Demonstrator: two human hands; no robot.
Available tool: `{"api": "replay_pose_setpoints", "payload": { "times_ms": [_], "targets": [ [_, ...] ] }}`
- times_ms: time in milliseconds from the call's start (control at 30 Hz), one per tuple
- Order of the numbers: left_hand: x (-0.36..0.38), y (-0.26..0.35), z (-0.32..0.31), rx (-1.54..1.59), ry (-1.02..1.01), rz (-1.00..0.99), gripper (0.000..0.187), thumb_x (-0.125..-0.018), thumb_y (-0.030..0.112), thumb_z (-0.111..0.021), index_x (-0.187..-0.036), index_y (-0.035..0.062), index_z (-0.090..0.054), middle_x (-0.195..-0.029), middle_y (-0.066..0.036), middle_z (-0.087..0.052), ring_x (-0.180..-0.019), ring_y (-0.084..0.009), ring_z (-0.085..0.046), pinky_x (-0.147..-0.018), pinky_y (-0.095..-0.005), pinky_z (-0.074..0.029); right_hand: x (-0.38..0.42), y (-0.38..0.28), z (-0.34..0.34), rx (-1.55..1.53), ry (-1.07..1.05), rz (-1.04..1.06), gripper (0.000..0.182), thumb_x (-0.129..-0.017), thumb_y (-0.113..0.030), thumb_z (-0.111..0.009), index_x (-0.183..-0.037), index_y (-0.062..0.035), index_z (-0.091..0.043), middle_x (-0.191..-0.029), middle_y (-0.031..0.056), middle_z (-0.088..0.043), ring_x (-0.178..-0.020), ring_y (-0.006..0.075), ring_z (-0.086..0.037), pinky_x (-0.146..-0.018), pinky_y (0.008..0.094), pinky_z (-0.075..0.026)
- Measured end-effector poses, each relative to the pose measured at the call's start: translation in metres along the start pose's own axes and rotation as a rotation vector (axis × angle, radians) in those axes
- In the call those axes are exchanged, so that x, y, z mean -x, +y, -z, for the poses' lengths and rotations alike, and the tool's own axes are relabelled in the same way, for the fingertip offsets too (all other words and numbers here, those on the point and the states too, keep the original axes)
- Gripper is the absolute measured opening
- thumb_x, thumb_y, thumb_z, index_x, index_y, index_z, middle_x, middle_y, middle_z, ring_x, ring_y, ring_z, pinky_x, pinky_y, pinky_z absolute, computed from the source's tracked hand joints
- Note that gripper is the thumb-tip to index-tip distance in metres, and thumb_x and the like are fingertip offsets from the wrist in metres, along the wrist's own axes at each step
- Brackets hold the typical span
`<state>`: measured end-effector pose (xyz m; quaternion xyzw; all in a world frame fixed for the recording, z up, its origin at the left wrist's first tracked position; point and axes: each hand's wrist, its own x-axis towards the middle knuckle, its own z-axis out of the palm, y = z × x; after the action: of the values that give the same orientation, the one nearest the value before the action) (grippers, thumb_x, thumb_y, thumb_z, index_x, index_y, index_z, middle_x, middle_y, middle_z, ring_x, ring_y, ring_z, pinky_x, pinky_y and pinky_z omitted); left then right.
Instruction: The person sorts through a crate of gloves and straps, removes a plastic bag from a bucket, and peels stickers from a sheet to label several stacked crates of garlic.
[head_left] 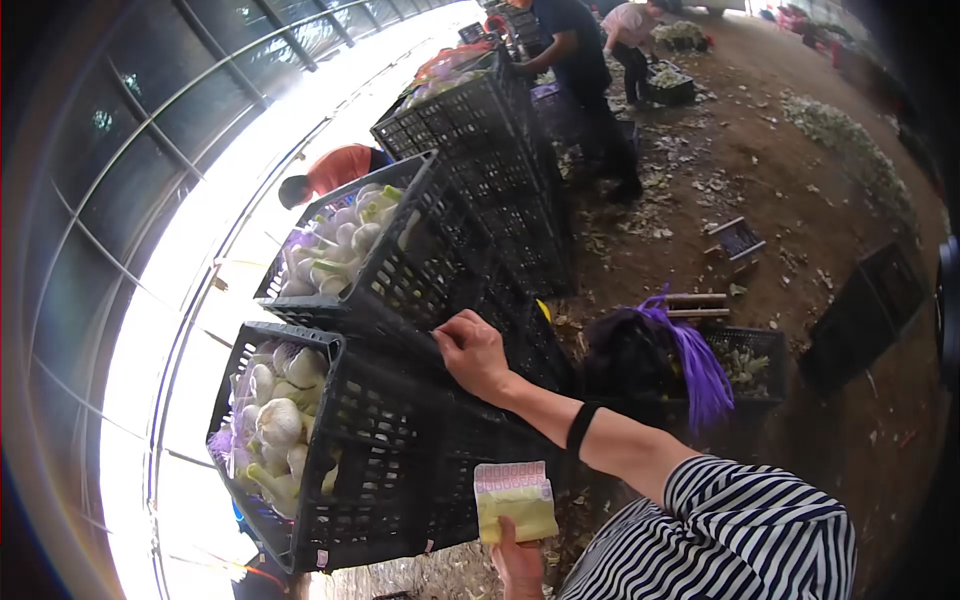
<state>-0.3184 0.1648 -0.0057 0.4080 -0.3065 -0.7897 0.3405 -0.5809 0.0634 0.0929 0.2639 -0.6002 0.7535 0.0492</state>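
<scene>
My left hand (520, 565) is closed around a small stack of sticker sheets (515, 500), yellow below with rows of pink print on top. My right hand (472, 352), a black band on its arm, is at the side of a black plastic crate (400, 335), its thumb and fingers pinched together. Whatever may be between those fingertips is too small to make out. Garlic bulbs (345, 240) fill this crate. A nearer black crate (335, 440) also holds garlic bulbs (280, 425); small pale labels (322, 558) are on its lower edge.
More stacked crates (460, 125) stand farther along. A person in orange (340, 168) bends behind them; a person in dark clothes (580, 75) and another in pink (630, 30) work beyond. Purple strips (690, 360) hang over a crate at the right. Scraps litter the dirt floor (770, 290).
</scene>
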Motion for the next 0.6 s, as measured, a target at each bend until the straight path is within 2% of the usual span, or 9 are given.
{"api": "replay_pose_setpoints", "payload": {
  "times_ms": [200,267,300,367,400,433,500,567,600],
  "targets": [
    [-0.01,0.016,0.013,-0.024,-0.023,-0.011,0.043,-0.096,0.022,-0.052,-0.131,-0.002,-0.042,-0.125,-0.013,-0.053,-0.113,-0.027,-0.054,-0.094,-0.0423,-0.046,0.014,-0.004,-0.034,0.088,0.107,0.084,0.01,-0.08,-0.011,-0.066,-0.08,-0.0017,-0.067,-0.083,0.0094,-0.06,-0.069,0.028,-0.062,-0.063,0.0363,-0.05],
    [-0.01,0.019,0.019,-0.004,-0.018,-0.018,0.044,-0.096,0.021,-0.052,-0.132,-0.0014,-0.04,-0.124,-0.014,-0.053,-0.113,-0.0281,-0.054,-0.094,-0.043,-0.046,0.022,-0.01,-0.036,0.139,0.051,0.098,0.012,-0.082,-0.011,-0.065,-0.086,-0.0002,-0.066,-0.095,0.0131,-0.058,-0.082,0.0298,-0.062,-0.07,0.0374,-0.051],
    [-0.011,0.022,0.021,0.013,-0.005,-0.022,0.044,-0.096,0.02,-0.052,-0.132,-0.0008,-0.039,-0.124,-0.015,-0.052,-0.113,-0.0292,-0.054,-0.094,-0.0438,-0.047,0.026,-0.013,-0.037,0.14,0.057,0.109,0.012,-0.082,-0.011,-0.065,-0.086,-0.0002,-0.066,-0.095,0.0131,-0.058,-0.082,0.0298,-0.062,-0.07,0.0374,-0.051],
    [-0.015,0.022,0.03,0.003,-0.039,-0.02,0.044,-0.096,0.021,-0.052,-0.132,-0.0011,-0.039,-0.124,-0.015,-0.052,-0.113,-0.0295,-0.054,-0.094,-0.0439,-0.047,0.037,-0.016,-0.034,0.242,-0.019,0.184,0.018,-0.084,-0.008,-0.063,-0.098,0.0016,-0.065,-0.106,0.0178,-0.055,-0.093,0.0326,-0.059,-0.077,0.0349,-0.051],
    [-0.015,0.024,0.033,-0.013,-0.058,-0.014,0.044,-0.096,0.021,-0.051,-0.132,-0.0014,-0.039,-0.125,-0.015,-0.052,-0.114,-0.0297,-0.054,-0.094,-0.0439,-0.046,0.041,-0.017,-0.031,0.291,-0.123,0.184,0.025,-0.085,-0.007,-0.061,-0.109,-0.0015,-0.064,-0.116,0.0198,-0.051,-0.104,0.0341,-0.055,-0.086,0.0354,-0.048],
    [-0.016,0.025,0.033,-0.013,-0.067,-0.011,0.044,-0.096,0.021,-0.051,-0.132,-0.0014,-0.039,-0.125,-0.015,-0.052,-0.114,-0.0297,-0.054,-0.094,-0.0439,-0.046,0.042,-0.018,-0.028,0.297,-0.118,0.188,0.025,-0.085,-0.007,-0.061,-0.109,-0.0015,-0.064,-0.116,0.0198,-0.051,-0.104,0.0341,-0.055,-0.086,0.0354,-0.048],
    [-0.017,0.029,0.03,-0.023,-0.106,-0.001,0.044,-0.096,0.02,-0.05,-0.133,-0.0012,-0.039,-0.126,-0.015,-0.051,-0.114,-0.0295,-0.053,-0.095,-0.0437,-0.046,0.045,-0.018,-0.021,0.158,-0.285,0.144,0.024,-0.085,-0.005,-0.06,-0.108,-0.0047,-0.066,-0.118,0.0165,-0.052,-0.107,0.0306,-0.054,-0.09,0.0341,-0.047],
    [-0.016,0.034,0.021,-0.037,-0.132,0.0,0.044,-0.096,0.019,-0.05,-0.134,-0.0009,-0.038,-0.127,-0.015,-0.05,-0.115,-0.0292,-0.053,-0.096,-0.044,-0.046,0.043,-0.003,-0.013,0.116,-0.29,0.192,0.022,-0.085,-0.004,-0.06,-0.105,-0.0059,-0.068,-0.121,0.0134,-0.053,-0.105,0.0278,-0.056,-0.09,0.0328,-0.046],
    [-0.014,0.036,0.018,-0.052,-0.148,-0.002,0.044,-0.096,0.018,-0.049,-0.134,-0.0006,-0.038,-0.128,-0.015,-0.05,-0.116,-0.0288,-0.052,-0.096,-0.0443,-0.046,0.048,-0.002,-0.012,-0.042,-0.159,0.131,0.016,-0.083,-0.004,-0.062,-0.097,-0.0061,-0.07,-0.11,0.0141,-0.058,-0.097,0.0257,-0.059,-0.081,0.0297,-0.048]
  ]
}}
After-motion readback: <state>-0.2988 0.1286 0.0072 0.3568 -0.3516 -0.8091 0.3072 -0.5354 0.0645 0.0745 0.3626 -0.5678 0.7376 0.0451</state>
